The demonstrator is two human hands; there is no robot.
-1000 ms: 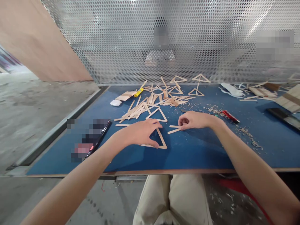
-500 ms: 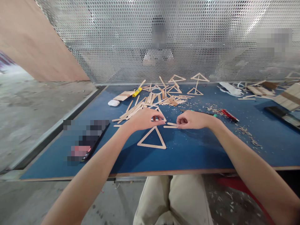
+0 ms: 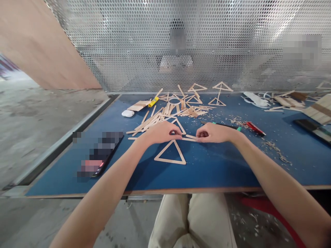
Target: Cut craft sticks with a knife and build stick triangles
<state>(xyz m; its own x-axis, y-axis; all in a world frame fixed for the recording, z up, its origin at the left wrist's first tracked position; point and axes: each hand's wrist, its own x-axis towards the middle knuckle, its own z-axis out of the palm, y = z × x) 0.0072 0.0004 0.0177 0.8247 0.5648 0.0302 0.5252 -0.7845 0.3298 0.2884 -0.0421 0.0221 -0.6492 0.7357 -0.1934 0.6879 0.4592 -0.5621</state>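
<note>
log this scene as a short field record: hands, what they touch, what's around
left hand: fingers curled above the apex of a stick triangle
right hand: pinching loose sticks
surface: blue table
behind the hands: stick pile, more triangles
left side: phone, white case
right side: red cutter

Your stick triangle (image 3: 170, 153) lies on the table (image 3: 219, 172); stick pile (image 3: 165, 113) at twelve o'clock, phone (image 3: 99, 153) at nine, cutter (image 3: 254, 128) at two.
</note>
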